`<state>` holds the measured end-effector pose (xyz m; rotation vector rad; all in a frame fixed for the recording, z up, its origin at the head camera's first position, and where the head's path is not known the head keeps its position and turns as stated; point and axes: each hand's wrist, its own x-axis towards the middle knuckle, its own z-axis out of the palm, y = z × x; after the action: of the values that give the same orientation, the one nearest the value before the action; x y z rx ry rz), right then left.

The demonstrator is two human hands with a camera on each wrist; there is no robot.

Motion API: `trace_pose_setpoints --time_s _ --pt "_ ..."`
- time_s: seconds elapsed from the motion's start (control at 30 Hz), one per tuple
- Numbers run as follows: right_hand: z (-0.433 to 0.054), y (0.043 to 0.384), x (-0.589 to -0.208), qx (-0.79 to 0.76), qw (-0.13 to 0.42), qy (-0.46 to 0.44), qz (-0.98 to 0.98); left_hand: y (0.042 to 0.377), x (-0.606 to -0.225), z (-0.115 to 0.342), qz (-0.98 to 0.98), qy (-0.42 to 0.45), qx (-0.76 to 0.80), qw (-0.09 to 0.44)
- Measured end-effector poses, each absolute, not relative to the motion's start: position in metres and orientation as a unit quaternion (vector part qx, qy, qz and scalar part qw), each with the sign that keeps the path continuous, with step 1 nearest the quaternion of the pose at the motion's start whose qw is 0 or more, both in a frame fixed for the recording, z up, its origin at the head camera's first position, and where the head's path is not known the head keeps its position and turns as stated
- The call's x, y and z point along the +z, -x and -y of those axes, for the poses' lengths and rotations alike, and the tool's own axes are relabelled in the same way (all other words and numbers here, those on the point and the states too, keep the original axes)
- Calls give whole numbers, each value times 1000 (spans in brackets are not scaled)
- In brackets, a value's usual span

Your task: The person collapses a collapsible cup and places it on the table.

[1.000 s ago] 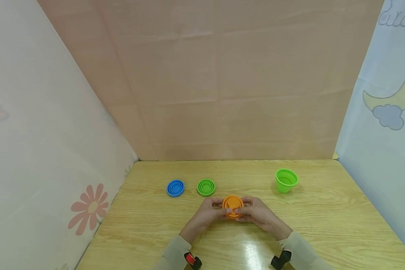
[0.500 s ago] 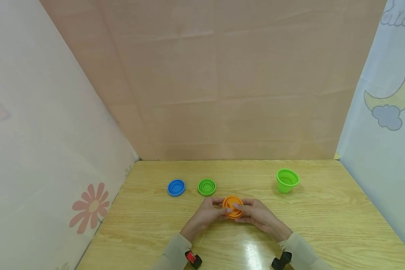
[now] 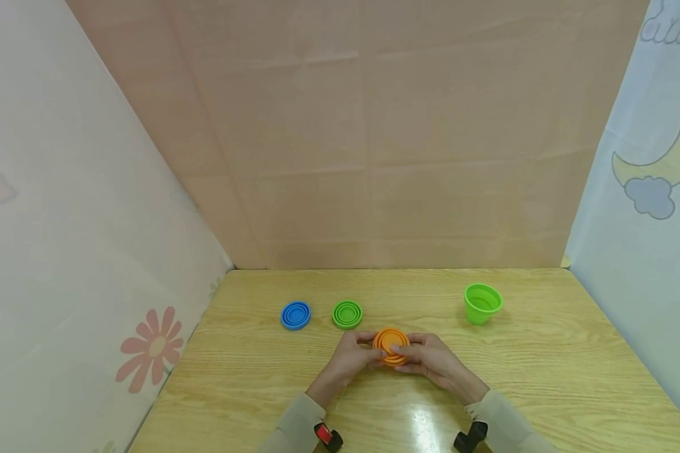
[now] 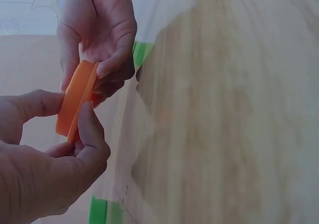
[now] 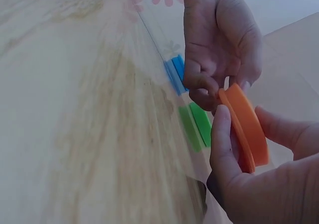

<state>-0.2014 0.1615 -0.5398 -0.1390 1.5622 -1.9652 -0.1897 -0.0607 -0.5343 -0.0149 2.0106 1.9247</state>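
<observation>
An orange collapsible cup (image 3: 393, 340), folded nearly flat into rings, is held above the table between both hands. My left hand (image 3: 348, 357) grips its left rim, thumb on the face toward me and fingers behind. On the opposite rim my right hand (image 3: 430, 360) pinches it, with the thumb lying over the rings. Both wrist views show the orange cup (image 4: 77, 98) edge-on as a thin disc, with fingertips at its two faces. Farther back, a folded blue collapsible cup (image 3: 295, 315) and a folded green one (image 3: 347, 314) lie side by side.
A green cup (image 3: 481, 303) stands expanded at the back right of the wooden table (image 3: 232, 377). A brown backdrop (image 3: 374, 157) rises at the table's far edge. White printed sheets hang on the left (image 3: 79, 220) and right.
The right thumb has shifted up and in over the orange cup, and the left thumb has drawn back toward the rim. The cup's rings now look flatter and more evenly nested.
</observation>
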Motion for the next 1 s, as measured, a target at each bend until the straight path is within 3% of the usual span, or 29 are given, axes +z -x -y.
trace_pose_setpoints --time_s 0.37,1.0 --pt "-166 203 -545 -748 301 56 -588 189 -529 65 -703 -18 681 205" --pt "-169 201 -539 -733 298 77 -607 192 -531 64 -699 27 685 205"
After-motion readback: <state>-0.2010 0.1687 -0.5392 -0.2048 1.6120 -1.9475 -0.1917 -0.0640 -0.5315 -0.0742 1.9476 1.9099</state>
